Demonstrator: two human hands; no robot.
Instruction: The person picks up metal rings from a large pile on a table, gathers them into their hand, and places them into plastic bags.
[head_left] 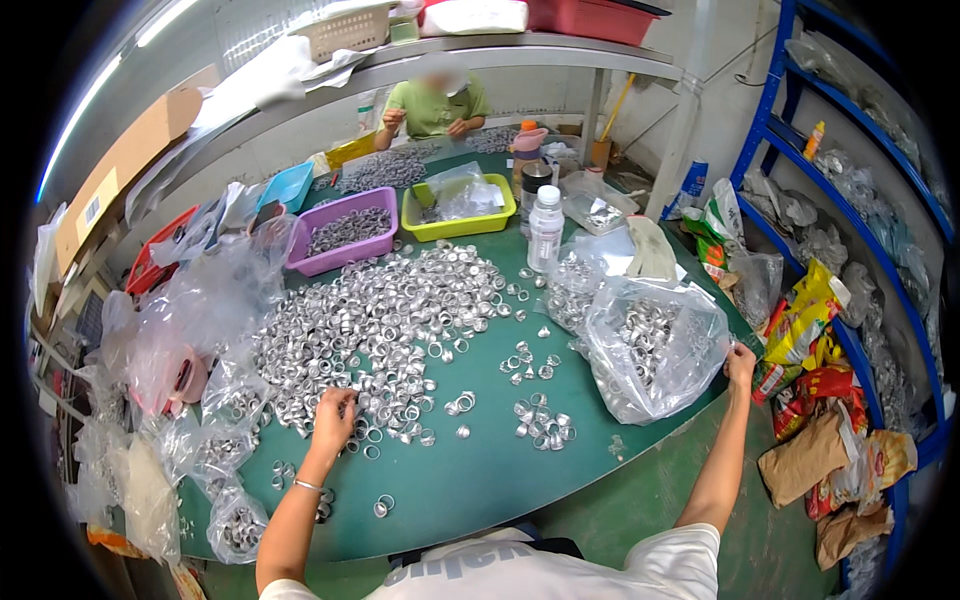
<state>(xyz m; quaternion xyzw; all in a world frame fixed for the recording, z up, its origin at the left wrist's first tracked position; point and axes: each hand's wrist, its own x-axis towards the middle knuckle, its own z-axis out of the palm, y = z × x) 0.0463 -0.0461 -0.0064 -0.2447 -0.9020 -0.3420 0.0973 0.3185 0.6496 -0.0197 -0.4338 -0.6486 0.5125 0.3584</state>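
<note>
A large pile of small silver metal rings [370,310] spreads over the green table [480,500]. My left hand [333,418] is at the near edge of this pile, its fingers drawn together among the rings; what they hold, if anything, is hidden. My right hand [740,364] pinches the right edge of a clear plastic bag [690,350] lying open on the table with many of the rings inside. Between the hands lie two small groups of rings [545,425], apart from the main pile.
Behind the pile stand a purple basket [345,262], a yellow basket [458,230] and a white bottle [545,230]. Plastic bags [215,300] crowd the left side. Across the table sits a person in green [435,108]. Blue shelving [850,190] and packets [810,310] are at the right.
</note>
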